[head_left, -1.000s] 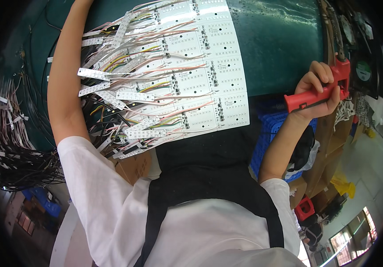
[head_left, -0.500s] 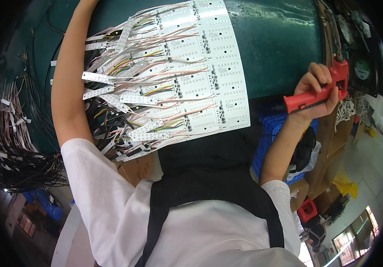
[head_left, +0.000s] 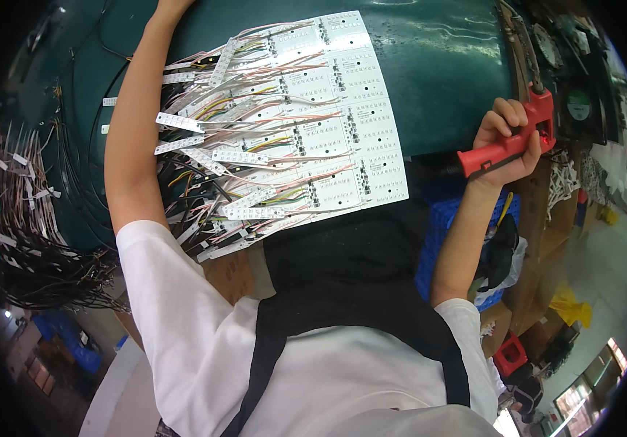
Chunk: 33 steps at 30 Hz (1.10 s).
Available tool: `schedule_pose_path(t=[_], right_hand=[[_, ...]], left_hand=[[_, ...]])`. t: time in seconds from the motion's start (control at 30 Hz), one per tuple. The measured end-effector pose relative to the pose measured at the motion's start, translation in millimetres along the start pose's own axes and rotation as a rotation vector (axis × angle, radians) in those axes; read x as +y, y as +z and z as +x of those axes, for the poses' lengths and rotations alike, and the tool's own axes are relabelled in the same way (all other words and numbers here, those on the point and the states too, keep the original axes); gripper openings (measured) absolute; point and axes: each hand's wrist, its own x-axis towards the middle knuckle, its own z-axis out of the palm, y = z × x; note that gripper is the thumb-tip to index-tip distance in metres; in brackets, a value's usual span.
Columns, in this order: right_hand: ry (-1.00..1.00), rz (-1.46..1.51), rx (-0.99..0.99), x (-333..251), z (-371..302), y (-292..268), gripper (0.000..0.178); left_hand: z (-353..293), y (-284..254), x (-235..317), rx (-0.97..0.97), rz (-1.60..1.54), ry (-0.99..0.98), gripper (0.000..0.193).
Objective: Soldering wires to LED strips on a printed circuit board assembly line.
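Green bench top [head_left: 444,80] is carrying our white circuit panel [head_left: 328,116]. Right of that panel, our right hand [head_left: 504,142] is gripping the red tool [head_left: 506,146] closed-fisted; we are keeping it steady. Left hand's grip: cannot tell, it is out of frame.

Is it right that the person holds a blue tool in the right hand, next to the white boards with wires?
Not quite. The tool in the right hand is red, not blue, as the head view shows. It is indeed next to the white boards with wires.
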Motion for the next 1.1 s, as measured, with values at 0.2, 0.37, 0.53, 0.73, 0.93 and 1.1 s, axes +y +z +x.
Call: schedule_pose_path(t=[0.2, 0.37, 0.53, 0.73, 0.93, 1.1], right_hand=[[-0.015, -0.028, 0.009, 0, 4, -5, 0.036], [-0.007, -0.028, 0.04, 1, 3, -1, 0.035], [-0.022, -0.052, 0.029, 0, 0, 2, 0.034], [-0.028, -0.072, 0.034, 2, 0, -2, 0.033], [-0.028, -0.111, 0.035, 0, -2, -2, 0.035], [-0.017, -0.108, 0.03, 2, -3, -2, 0.04]], left_hand=[[-4, 2, 1, 0.004, -0.012, 0.023, 0.028], [-8, -1, 6, 0.002, -0.03, 0.007, 0.027], [-3, -4, 6, -0.017, -0.022, -0.005, 0.026], [-4, -3, 0, -0.015, -0.029, 0.003, 0.027], [0, -7, 12, -0.03, -0.028, -0.028, 0.027], [-5, -9, 15, -0.025, -0.014, 0.001, 0.028]])
